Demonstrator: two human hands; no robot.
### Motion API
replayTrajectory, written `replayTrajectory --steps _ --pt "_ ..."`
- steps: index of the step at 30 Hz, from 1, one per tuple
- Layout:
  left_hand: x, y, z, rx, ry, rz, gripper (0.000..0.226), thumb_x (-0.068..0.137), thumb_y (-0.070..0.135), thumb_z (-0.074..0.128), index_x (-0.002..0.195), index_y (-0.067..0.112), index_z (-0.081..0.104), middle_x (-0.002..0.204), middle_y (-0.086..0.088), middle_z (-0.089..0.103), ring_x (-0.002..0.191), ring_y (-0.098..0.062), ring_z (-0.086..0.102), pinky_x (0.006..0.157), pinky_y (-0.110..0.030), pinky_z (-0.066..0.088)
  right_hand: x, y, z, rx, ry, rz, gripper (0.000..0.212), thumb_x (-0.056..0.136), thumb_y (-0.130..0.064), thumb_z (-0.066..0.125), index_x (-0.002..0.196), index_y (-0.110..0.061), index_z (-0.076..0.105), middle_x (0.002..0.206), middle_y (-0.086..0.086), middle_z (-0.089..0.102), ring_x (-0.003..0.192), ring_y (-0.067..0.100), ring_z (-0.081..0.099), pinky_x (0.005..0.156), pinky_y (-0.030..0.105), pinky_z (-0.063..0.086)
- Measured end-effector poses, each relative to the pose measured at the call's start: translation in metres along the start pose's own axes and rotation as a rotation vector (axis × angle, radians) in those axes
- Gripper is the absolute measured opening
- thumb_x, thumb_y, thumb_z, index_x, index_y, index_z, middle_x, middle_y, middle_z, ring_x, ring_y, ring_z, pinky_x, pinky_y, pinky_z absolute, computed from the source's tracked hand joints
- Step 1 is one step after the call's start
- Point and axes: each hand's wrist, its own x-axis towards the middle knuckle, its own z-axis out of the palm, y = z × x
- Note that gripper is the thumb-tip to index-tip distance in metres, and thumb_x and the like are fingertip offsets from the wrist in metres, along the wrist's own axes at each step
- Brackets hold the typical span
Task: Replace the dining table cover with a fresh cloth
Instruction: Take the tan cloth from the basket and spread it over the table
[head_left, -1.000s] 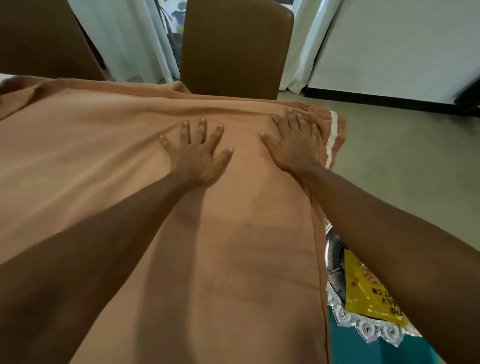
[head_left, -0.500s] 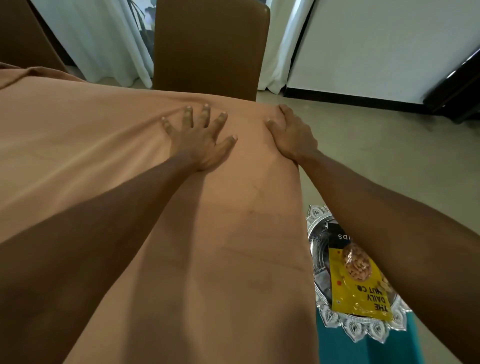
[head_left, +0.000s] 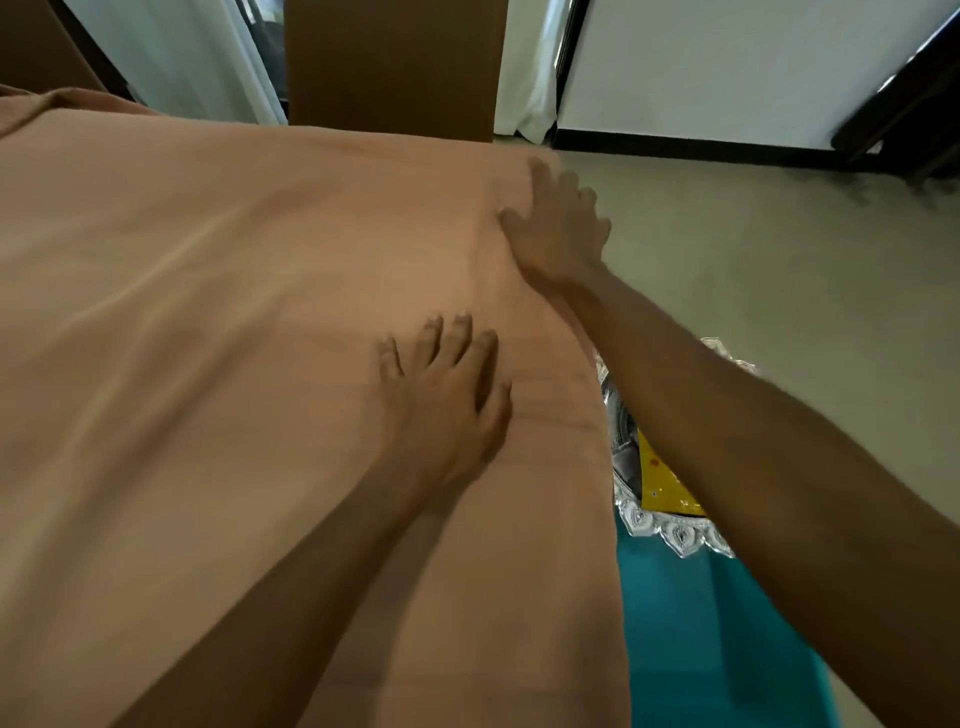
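Having slid back toward the near side since the earlier frame, left hand (head_left: 441, 400) now lying well behind the right; right hand (head_left: 558, 228) staying out at the far right corner, fingers now spilling past the edge.

Nearest on the right, below the table edge: lying on a teal surface (head_left: 717, 649), a silver tray (head_left: 670, 532) with a yellow packet (head_left: 662, 488) in it, both partly hidden by the right forearm.

On the table, near right: pressing flat, palm down, fingers spread and open, gripping nothing, left hand resting on the orange cloth (head_left: 234, 312). Covering the whole visible tabletop and dropping over the right edge, cloth showing soft ripples just right of this hand.

Farther, at the right corner: lying open over the edge, thumb on top, fingers reaching past the corner; blurred, so hard telling whether pinching the hem or only pressing.

Judging the step as smoothing and squaring the fresh cloth. Doing it well likely meaning sweeping outward from the middle toward the edge, anchoring with one palm while drawing the corner taut, evening the overhang, avoiding dragging the far left bunching further.

Beyond the table: standing close against the far edge, a brown chair back (head_left: 389, 67), white curtains (head_left: 192, 57) behind.
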Motion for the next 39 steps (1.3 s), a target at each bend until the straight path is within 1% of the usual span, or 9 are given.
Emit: replayTrajectory --steps 4,8,17,19,22,26,30,36,39 --pt "-0.047 -0.002 0.0 -0.015 -0.033 -0.066 0.059 0.098 0.054 0.034 0.152 0.03 0.035 0.164 0.003 0.022 0.153 -0.022 0.014 0.12 -0.059 0.005 -0.131 0.011 -0.001 0.186 0.029 -0.178 0.058 0.092 -0.053 0.045 0.145 -0.03 0.047 0.149 0.002 0.045 0.13 0.027 0.047 0.104 0.05 0.045" --pt "-0.097 -0.004 -0.009 -0.054 -0.048 -0.058 0.057 0.099 0.051 0.035 0.152 0.029 0.037 0.164 0.004 0.024 0.153 -0.02 0.013 0.121 -0.056 0.005 -0.25 0.035 0.018 0.004 -0.005 -0.247 0.056 0.101 -0.056 0.038 0.149 -0.028 0.044 0.16 0.005 0.036 0.145 0.027 0.035 0.119 0.052 0.03" --pt "-0.253 0.013 -0.016 -0.02 -0.054 -0.023 0.056 0.098 0.049 0.039 0.15 0.027 0.041 0.161 0.001 0.031 0.151 -0.023 0.022 0.12 -0.053 0.013 -0.248 0.048 0.01 -0.059 -0.091 -0.235 0.062 0.105 -0.047 0.024 0.156 -0.015 0.037 0.166 0.018 0.025 0.155 0.031 0.018 0.127 0.046 0.008" --pt "-0.284 0.019 -0.016 -0.011 -0.06 -0.058 0.057 0.098 0.05 0.036 0.151 0.028 0.039 0.162 0.0 0.029 0.15 -0.024 0.022 0.12 -0.051 0.014 -0.268 0.043 0.003 -0.059 -0.135 -0.175 0.07 0.1 -0.054 0.016 0.156 -0.017 0.033 0.166 0.017 0.024 0.154 0.034 0.019 0.126 0.05 0.013" --pt "-0.321 0.029 -0.012 -0.033 -0.055 -0.101 0.059 0.098 0.048 0.039 0.152 0.024 0.039 0.162 -0.001 0.03 0.15 -0.025 0.023 0.12 -0.052 0.015 -0.348 0.027 -0.002 -0.039 -0.148 -0.178 0.06 0.101 -0.049 0.032 0.152 -0.019 0.038 0.163 0.016 0.03 0.15 0.035 0.029 0.118 0.055 0.029" --pt "-0.343 0.033 -0.008 -0.033 -0.037 -0.084 0.058 0.101 0.044 0.034 0.155 0.022 0.033 0.163 0.0 0.027 0.152 -0.023 0.017 0.121 -0.051 0.012 -0.463 0.03 0.004 -0.113 -0.089 -0.227 0.052 0.106 -0.045 0.029 0.155 -0.029 0.035 0.167 0.006 0.026 0.152 0.028 0.025 0.122 0.054 0.02" --pt "-0.344 0.038 -0.002 -0.024 -0.049 -0.057 0.059 0.102 0.044 0.027 0.157 0.022 0.028 0.164 0.0 0.022 0.153 -0.024 0.014 0.122 -0.052 0.01 -0.47 0.045 0.006 -0.104 -0.076 -0.138 0.052 0.108 -0.043 0.026 0.158 -0.032 0.03 0.169 0.002 0.02 0.156 0.024 0.017 0.124 0.055 0.011" --pt "-0.342 0.051 0.005 0.009 -0.061 -0.035 0.063 0.1 0.048 0.026 0.157 0.02 0.027 0.165 0.0 0.019 0.153 -0.025 0.012 0.122 -0.051 0.006 -0.454 0.06 0.0 0.029 -0.077 -0.09 0.052 0.108 -0.042 0.028 0.157 -0.029 0.032 0.169 0.003 0.019 0.155 0.026 0.017 0.121 0.061 0.02" --pt "-0.35 0.056 -0.002 0.005 -0.063 0.02 0.058 0.098 0.046 0.034 0.15 0.022 0.037 0.161 -0.002 0.029 0.148 -0.027 0.022 0.12 -0.052 0.012 -0.465 0.068 -0.002 0.15 -0.089 -0.08 0.053 0.106 -0.042 0.033 0.157 -0.027 0.034 0.169 0.004 0.019 0.152 0.027 0.025 0.118 0.058 0.029"
